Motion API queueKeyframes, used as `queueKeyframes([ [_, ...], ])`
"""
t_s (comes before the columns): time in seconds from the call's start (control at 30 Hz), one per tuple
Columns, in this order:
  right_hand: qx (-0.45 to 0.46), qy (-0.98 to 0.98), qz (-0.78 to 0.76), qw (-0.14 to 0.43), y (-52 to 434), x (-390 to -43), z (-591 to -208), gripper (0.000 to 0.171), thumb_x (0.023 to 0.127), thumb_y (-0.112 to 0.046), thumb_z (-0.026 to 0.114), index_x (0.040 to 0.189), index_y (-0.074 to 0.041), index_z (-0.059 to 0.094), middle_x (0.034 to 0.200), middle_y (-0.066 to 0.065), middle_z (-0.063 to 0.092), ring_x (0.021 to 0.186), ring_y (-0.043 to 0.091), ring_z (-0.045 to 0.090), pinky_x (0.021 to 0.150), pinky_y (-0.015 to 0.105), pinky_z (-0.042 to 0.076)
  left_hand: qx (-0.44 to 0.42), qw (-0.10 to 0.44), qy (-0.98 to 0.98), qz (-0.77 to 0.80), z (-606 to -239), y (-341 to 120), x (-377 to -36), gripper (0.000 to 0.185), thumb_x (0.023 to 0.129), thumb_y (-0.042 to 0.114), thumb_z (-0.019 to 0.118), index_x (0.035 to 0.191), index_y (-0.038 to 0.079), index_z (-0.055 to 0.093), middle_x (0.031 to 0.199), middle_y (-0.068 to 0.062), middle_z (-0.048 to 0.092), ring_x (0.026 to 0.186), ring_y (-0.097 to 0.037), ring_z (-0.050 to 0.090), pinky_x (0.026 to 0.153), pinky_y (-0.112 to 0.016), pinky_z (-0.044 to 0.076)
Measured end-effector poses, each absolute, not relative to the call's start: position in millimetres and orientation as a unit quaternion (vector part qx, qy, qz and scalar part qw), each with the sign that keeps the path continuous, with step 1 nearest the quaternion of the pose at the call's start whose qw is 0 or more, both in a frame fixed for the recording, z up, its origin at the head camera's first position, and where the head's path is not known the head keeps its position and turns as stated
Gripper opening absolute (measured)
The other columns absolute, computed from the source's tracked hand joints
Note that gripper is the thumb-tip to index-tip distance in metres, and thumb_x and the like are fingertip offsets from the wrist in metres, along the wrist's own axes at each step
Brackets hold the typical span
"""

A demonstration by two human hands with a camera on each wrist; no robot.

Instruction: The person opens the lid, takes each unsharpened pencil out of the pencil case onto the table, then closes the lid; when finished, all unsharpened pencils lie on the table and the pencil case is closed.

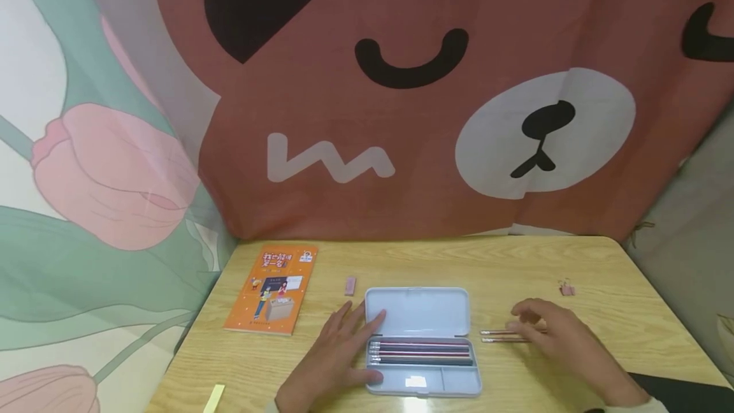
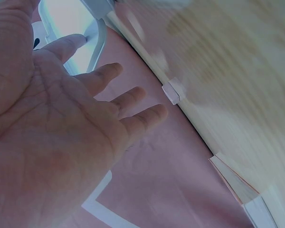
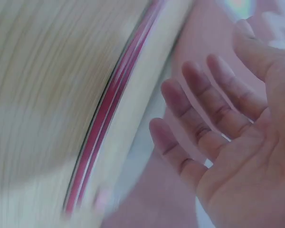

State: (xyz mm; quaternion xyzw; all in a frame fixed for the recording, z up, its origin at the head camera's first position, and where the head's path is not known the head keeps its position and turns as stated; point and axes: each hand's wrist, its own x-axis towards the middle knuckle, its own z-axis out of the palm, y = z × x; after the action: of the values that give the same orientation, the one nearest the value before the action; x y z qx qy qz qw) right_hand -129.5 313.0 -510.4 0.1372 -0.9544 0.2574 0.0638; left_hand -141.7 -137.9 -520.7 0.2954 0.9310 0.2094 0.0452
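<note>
A pale blue pencil case [image 1: 417,312] lies with its lid raised, and several pencils [image 1: 421,353] fill its rear compartment. My left hand [image 1: 335,355] rests at the case's left side with its fingers spread, the index finger over the lid and the thumb at the front compartment. To the right of the case, two pencils [image 1: 494,336] lie side by side on the table. Over their far ends is my right hand [image 1: 553,336], which hides part of them in the head view. In the right wrist view its fingers [image 3: 194,114] are loosely bent and apart from the red pencils [image 3: 109,104].
An orange book [image 1: 272,290] lies at the table's left, with a pink eraser [image 1: 350,285] between it and the case. A pink binder clip [image 1: 566,287] sits at the back right. A yellow strip [image 1: 214,398] and a black mat [image 1: 682,394] lie near the front.
</note>
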Motion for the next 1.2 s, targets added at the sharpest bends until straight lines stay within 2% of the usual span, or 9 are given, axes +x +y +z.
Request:
queueKeyframes([
  [0.13,0.155,-0.920,0.359,0.018,273.5,-122.6,-505.5,0.025,0.101,-0.031,0.082,0.118,-0.014,0.077,0.102,-0.013,0.073,0.092,-0.003,0.064,0.079,0.028,0.065,0.293,0.047,0.932,0.209,-520.9,-137.4,-141.6,0.102,0.090,0.060,0.082,0.175,0.036,0.032,0.184,-0.008,0.026,0.168,-0.047,0.022,0.133,-0.070,0.025],
  [0.3,0.190,-0.907,0.376,-0.022,227.2,-119.0,-508.3,0.027,0.100,-0.043,0.080,0.116,-0.021,0.079,0.104,-0.018,0.074,0.091,-0.004,0.062,0.079,0.026,0.062,0.291,0.048,0.932,0.211,-520.8,-137.6,-141.5,0.102,0.090,0.059,0.083,0.175,0.035,0.033,0.184,-0.009,0.026,0.168,-0.048,0.022,0.133,-0.070,0.026],
  [0.4,0.188,-0.911,0.364,-0.046,205.8,-118.8,-511.3,0.032,0.101,-0.053,0.076,0.118,-0.026,0.080,0.108,-0.020,0.075,0.098,-0.002,0.065,0.086,0.029,0.063,0.290,0.049,0.932,0.213,-520.7,-137.6,-141.6,0.101,0.090,0.059,0.083,0.175,0.035,0.033,0.184,-0.009,0.026,0.168,-0.048,0.021,0.133,-0.070,0.026],
  [0.53,0.185,-0.926,0.327,-0.023,188.7,-116.9,-517.4,0.034,0.101,-0.055,0.074,0.120,-0.028,0.081,0.114,-0.019,0.077,0.109,0.005,0.071,0.096,0.038,0.064,0.290,0.052,0.933,0.207,-519.9,-136.5,-142.2,0.101,0.090,0.059,0.083,0.175,0.035,0.033,0.183,-0.009,0.027,0.168,-0.047,0.022,0.133,-0.070,0.026],
  [0.67,0.199,-0.940,0.277,0.014,179.8,-116.0,-521.9,0.027,0.098,-0.041,0.083,0.119,-0.025,0.082,0.111,-0.014,0.078,0.104,0.008,0.072,0.092,0.040,0.065,0.287,0.055,0.934,0.203,-519.3,-135.8,-142.3,0.102,0.090,0.059,0.083,0.175,0.035,0.033,0.183,-0.010,0.028,0.168,-0.046,0.022,0.134,-0.069,0.026],
  [0.77,0.207,-0.943,0.258,0.018,176.6,-116.6,-523.9,0.025,0.094,-0.033,0.087,0.117,-0.024,0.083,0.108,-0.014,0.077,0.099,0.006,0.069,0.089,0.038,0.065,0.285,0.057,0.935,0.205,-519.4,-135.9,-142.3,0.103,0.090,0.059,0.083,0.175,0.036,0.032,0.183,-0.009,0.028,0.168,-0.045,0.021,0.134,-0.068,0.025],
  [0.97,0.231,-0.933,0.278,0.004,176.6,-118.5,-525.0,0.011,0.097,-0.028,0.084,0.108,-0.026,0.083,0.097,-0.023,0.066,0.092,-0.001,0.058,0.084,0.031,0.061,0.286,0.056,0.935,0.203,-518.5,-135.5,-141.9,0.102,0.090,0.059,0.084,0.175,0.035,0.032,0.182,-0.010,0.029,0.168,-0.047,0.022,0.134,-0.069,0.026],
  [1.07,0.245,-0.926,0.286,0.015,176.0,-119.6,-526.2,0.005,0.097,-0.024,0.085,0.101,-0.026,0.082,0.092,-0.024,0.061,0.090,-0.003,0.053,0.081,0.029,0.058,0.285,0.059,0.935,0.204,-518.3,-135.2,-141.6,0.102,0.090,0.059,0.084,0.175,0.035,0.032,0.182,-0.010,0.029,0.168,-0.047,0.022,0.134,-0.068,0.025],
  [1.2,0.264,-0.922,0.280,0.051,175.1,-119.6,-528.7,0.010,0.095,-0.021,0.086,0.096,-0.026,0.077,0.092,-0.023,0.061,0.089,-0.002,0.052,0.076,0.027,0.054,0.283,0.061,0.936,0.202,-518.8,-134.9,-141.9,0.102,0.091,0.059,0.083,0.175,0.036,0.032,0.183,-0.009,0.028,0.168,-0.046,0.021,0.135,-0.067,0.024],
])
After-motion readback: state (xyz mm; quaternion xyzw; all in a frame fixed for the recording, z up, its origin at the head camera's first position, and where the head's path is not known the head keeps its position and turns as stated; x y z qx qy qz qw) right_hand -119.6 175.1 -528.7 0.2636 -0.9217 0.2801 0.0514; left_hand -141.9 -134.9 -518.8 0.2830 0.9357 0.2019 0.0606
